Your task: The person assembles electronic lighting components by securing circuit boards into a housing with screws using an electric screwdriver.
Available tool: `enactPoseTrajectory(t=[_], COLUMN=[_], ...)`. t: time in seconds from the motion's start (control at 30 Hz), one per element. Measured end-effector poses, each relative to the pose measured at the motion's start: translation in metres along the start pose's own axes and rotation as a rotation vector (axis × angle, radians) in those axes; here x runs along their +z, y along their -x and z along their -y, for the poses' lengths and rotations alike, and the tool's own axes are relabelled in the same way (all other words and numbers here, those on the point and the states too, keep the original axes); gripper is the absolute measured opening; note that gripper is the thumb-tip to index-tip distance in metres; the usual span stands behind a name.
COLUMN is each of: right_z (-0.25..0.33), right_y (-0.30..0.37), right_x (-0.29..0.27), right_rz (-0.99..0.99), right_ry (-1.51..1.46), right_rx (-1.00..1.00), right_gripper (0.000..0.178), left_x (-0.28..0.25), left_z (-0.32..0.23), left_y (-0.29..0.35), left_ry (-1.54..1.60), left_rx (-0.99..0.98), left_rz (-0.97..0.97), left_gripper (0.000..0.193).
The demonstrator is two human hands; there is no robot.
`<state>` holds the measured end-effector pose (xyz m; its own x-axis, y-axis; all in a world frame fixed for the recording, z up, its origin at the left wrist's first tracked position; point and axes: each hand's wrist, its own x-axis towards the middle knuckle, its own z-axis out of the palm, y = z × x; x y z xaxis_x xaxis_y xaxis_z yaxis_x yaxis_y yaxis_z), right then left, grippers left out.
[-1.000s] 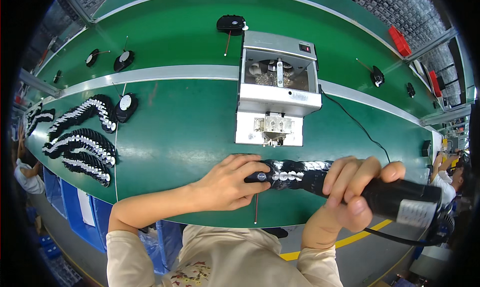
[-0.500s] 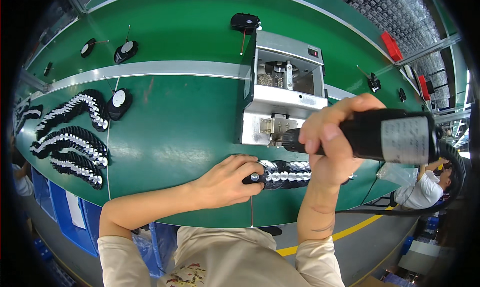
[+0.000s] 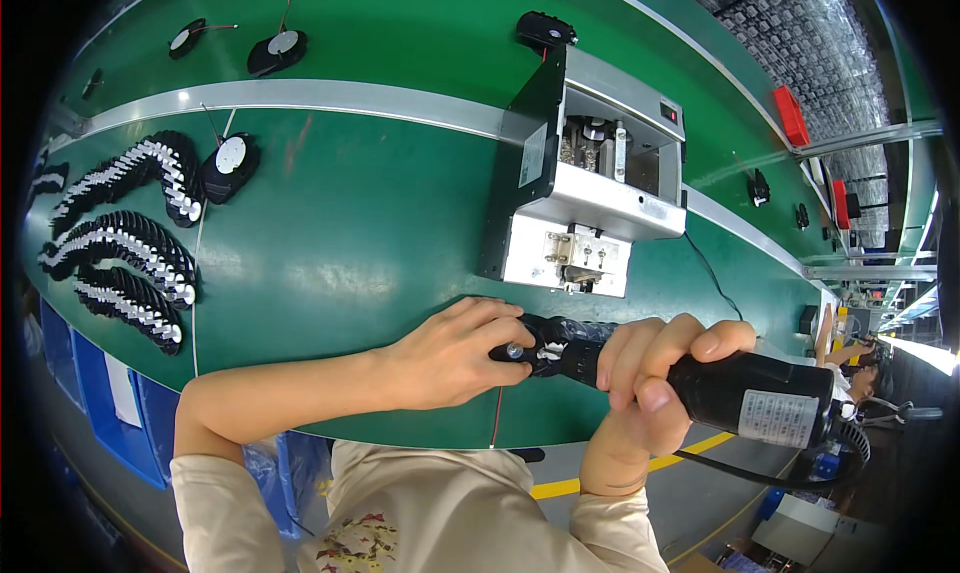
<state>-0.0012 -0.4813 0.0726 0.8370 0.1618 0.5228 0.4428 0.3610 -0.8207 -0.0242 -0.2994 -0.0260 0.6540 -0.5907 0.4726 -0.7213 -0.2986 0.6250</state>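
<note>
My left hand (image 3: 455,355) lies on the green bench with its fingers closed around a small black part (image 3: 537,333), from which a red wire (image 3: 497,418) runs toward the bench's front edge. My right hand (image 3: 645,378) is wrapped around a black corded electric screwdriver (image 3: 760,398). The screwdriver lies almost level, its nose pointing left, close beside the black part at my left fingertips. Its bit is too small to make out. Behind the nose, a row of black parts (image 3: 590,330) is partly covered by my right hand.
A metal screw feeder (image 3: 612,198) stands beyond my hands. Curved rows of black-and-white parts (image 3: 125,248) lie at the left, beside a single black part with a white disc (image 3: 230,158). More such parts (image 3: 278,51) sit on the far green strip. Blue bins (image 3: 125,408) stand below the left edge.
My right hand has brought the screwdriver down and toward me, from the front of the screw feeder to the black part. My left hand keeps its hold. The whole view has shifted slightly.
</note>
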Motion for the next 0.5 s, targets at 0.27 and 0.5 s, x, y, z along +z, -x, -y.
enactPoseTrajectory(t=[0.27, 0.5], right_z=[-0.005, -0.01], right_y=[0.007, 0.011], right_x=[-0.001, 0.004], right_rz=[-0.075, 0.01], right_ry=[-0.051, 0.023], right_rx=[0.106, 0.054], right_gripper=[0.042, 0.037], left_x=[0.0, -0.002], left_z=[0.001, 0.001], left_y=[-0.001, -0.002], left_ry=[0.021, 0.031], left_rx=[-0.011, -0.016], left_rz=[0.019, 0.016], left_gripper=[0.024, 0.024])
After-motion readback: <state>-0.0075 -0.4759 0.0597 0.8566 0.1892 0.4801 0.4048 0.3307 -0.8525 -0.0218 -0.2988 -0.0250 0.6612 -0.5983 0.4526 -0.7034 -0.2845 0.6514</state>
